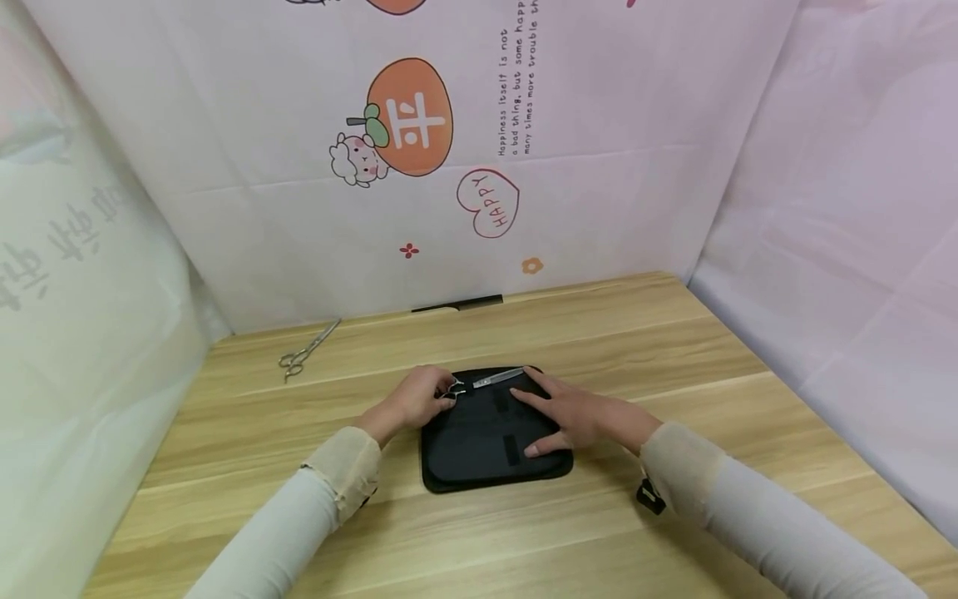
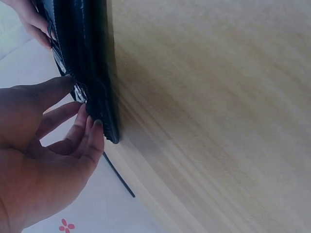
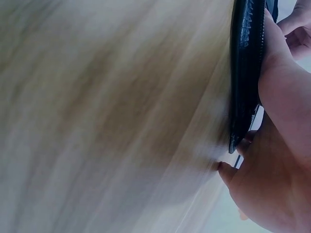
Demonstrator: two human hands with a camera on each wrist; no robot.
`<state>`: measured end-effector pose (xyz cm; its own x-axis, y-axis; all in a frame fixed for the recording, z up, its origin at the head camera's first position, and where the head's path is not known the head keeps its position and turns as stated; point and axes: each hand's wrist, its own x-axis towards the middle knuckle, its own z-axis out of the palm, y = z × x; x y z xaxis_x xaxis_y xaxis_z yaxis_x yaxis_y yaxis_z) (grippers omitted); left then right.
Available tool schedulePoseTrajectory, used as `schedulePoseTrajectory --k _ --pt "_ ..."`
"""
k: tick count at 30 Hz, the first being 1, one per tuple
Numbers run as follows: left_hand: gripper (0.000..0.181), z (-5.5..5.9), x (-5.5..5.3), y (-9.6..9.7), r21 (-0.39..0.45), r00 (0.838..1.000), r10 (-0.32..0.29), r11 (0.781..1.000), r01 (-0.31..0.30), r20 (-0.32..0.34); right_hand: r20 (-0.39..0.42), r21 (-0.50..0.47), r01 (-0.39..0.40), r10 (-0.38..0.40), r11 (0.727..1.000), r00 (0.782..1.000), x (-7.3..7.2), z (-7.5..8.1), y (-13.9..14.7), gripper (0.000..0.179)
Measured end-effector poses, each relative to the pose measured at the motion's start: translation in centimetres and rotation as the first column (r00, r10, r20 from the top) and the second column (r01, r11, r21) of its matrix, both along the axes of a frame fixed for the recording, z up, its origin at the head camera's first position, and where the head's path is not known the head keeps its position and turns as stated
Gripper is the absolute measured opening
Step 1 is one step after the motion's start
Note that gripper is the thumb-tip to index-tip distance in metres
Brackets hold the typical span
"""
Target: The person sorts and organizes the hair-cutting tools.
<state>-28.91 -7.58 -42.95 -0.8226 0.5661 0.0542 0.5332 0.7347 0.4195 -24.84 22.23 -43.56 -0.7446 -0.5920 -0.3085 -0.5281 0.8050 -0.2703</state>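
Observation:
A black zippered case lies on the table between the two hands. Across its upper part lies a pair of silver scissors, the middle of it covered by a dark band. At the scissors' finger rings my left hand pinches with thumb and fingers; the left wrist view shows this hand at the case's zippered edge. My right hand rests on the case's right side, fingers spread, with a fingertip by the blade end. In the right wrist view, this hand partly hides the case.
Another pair of silver scissors lies at the table's back left. A black comb lies along the back edge against the printed cloth wall. White cloth stands at the right side. The wooden table extends around the case.

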Motion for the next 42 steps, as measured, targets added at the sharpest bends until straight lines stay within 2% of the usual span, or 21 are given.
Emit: schedulePoseTrajectory --k 10,14,19,26,28,35,39,42 --pt "0.029 -0.2 -0.8 0.4 0.004 1.0 0.027 1.0 -0.027 0.014 -0.011 -0.002 -0.009 0.009 1.0 1.0 -0.5 0.4 -0.2 0.098" --pt "0.03 -0.2 -1.0 0.3 0.017 1.0 0.018 1.0 -0.019 0.004 -0.022 -0.005 -0.009 0.009 1.0 1.0 -0.7 0.6 -0.2 0.098" --pt "0.031 0.1 -0.8 0.3 0.037 0.999 0.023 0.999 -0.025 0.031 -0.038 -0.003 -0.004 0.004 1.0 0.999 -0.6 0.6 0.0 0.099" --pt "0.035 0.2 -0.3 -0.1 -0.005 0.997 0.035 0.999 -0.035 0.069 -0.053 -0.015 -0.029 0.028 0.999 0.998 -0.3 0.0 -0.3 0.099" --pt "0.037 0.0 -0.2 -0.4 -0.006 0.996 0.02 1.0 -0.02 0.083 -0.051 -0.014 -0.027 0.026 1.0 0.998 -0.2 -0.2 -0.5 0.099" --pt "0.037 0.0 -0.3 -2.4 0.066 0.992 -0.082 0.995 0.076 0.095 -0.048 -0.008 -0.001 0.001 1.0 0.999 0.4 -0.5 -0.9 0.098" --pt "0.035 0.7 -0.5 -3.4 0.074 0.986 -0.131 0.99 0.123 0.107 -0.053 -0.008 -0.005 0.005 1.0 0.999 0.6 -0.4 -0.6 0.098" --pt "0.033 1.7 -0.6 -4.4 0.085 0.986 -0.137 0.988 0.129 0.098 -0.055 -0.029 -0.013 0.011 1.0 0.998 0.6 -0.3 -0.5 0.097"
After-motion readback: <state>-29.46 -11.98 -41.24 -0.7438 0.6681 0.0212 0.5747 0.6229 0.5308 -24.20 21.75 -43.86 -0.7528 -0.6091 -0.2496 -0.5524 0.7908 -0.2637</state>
